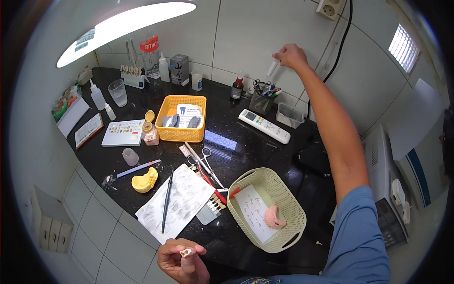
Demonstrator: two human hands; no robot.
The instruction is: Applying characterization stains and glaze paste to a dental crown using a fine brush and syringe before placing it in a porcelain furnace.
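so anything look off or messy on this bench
Mostly working clutter. The white paper sheet hangs over the counter's front edge, smudged grey, with a black tool lying on it. The orange jar by the orange basket stands with its lid flipped open.

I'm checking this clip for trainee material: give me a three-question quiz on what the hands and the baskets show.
1. True or false: the left hand pinches a small pale tooth-like piece.
2. What does the right hand hold up by the wall? A) scissors B) a small white tube C) a brush
3. Fill in: the pink dental cast lies in the ____ basket, beside a handwritten note.

Key:
1. True.
2. B.
3. Beige; the orange basket stands farther back.
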